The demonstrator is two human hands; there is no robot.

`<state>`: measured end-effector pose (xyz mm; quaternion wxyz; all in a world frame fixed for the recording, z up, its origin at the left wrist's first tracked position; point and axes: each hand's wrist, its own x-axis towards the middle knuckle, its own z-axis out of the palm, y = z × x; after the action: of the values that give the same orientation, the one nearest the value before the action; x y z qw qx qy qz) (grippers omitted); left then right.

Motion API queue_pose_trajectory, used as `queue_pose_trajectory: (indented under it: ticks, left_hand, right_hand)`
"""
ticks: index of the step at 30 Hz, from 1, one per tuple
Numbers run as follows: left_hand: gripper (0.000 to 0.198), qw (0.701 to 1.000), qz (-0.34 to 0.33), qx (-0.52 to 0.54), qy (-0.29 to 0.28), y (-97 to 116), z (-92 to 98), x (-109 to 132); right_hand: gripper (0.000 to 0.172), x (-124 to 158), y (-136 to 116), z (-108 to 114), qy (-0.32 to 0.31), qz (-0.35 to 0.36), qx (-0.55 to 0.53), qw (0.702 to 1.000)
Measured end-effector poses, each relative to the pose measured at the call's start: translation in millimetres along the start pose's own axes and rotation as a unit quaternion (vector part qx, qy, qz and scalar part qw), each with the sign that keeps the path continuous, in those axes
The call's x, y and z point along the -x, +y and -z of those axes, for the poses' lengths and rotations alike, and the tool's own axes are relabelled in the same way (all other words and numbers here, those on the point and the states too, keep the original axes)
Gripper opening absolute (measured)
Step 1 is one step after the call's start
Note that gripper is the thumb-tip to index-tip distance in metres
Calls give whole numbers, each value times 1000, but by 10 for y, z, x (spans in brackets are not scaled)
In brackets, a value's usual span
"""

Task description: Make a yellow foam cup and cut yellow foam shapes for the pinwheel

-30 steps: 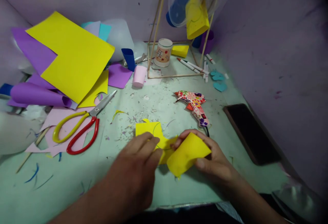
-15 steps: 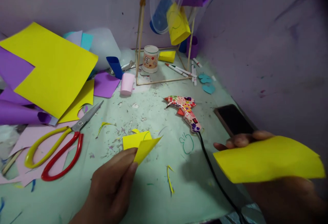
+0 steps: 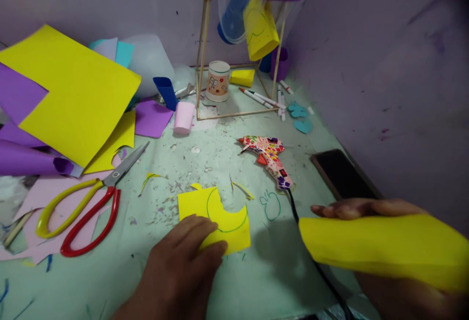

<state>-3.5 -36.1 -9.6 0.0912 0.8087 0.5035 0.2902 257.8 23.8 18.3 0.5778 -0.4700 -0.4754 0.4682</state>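
Observation:
A yellow paper piece [image 3: 231, 224] with a curved notch and a green drawn line lies flat on the table. My left hand [image 3: 183, 261] rests on its near edge, fingers stretched out over the paper and the thumb a little apart. On the right, my right hand [image 3: 351, 209] holds a curved sheet of yellow paper [image 3: 377, 246] between thumb and fingers. Part of that hand is hidden by the sheet. Thin yellow paper scraps [image 3: 242, 190] lie just beyond the notched piece.
Scissors [image 3: 116, 175] with yellow and red handles lie left, near a big yellow sheet [image 3: 80, 95]. A patterned glue gun [image 3: 269, 156] with a black cord [image 3: 296, 212] lies ahead. Beyond stand a stick frame [image 3: 238, 115] and a paper cup [image 3: 218, 83]. A phone [image 3: 344, 173] lies right.
The notched yellow paper, bent up in my left hand before, now lies flat under it, and that hand has moved right. The curved yellow sheet stays in my right hand, slightly lower.

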Motion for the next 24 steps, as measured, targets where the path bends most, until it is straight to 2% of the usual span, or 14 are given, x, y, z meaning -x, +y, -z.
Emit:
queue_pose_trajectory:
  ticks: [3,5,8,11,16,20,24]
  left_hand:
    - [26,998,-46,-40,6,11,-91,19]
    - [26,996,-58,-59,11,28,-125,17]
    - [26,992,-84,-95,-22,60,-112,11]
    - [28,988,-100,-108,-54,88,-72,33]
    - [32,991,-100,-71,-59,140,-38,74]
    - [32,988,-98,-25,-115,161,-26,54]
    - [25,994,-55,39,-87,147,-38,39]
  right_hand:
    - [41,112,-54,-121,-79,26,65,994]
    - [44,180,-51,-205,-141,-5,88,986]
    - [46,235,36,-286,-198,-37,115,973]
    - [48,255,144,-325,-243,-22,142,959]
    - [49,306,207,-320,-278,14,151,948]
    - [51,326,201,-284,-276,47,155,947]
    - [52,308,184,-299,-325,89,176,925]
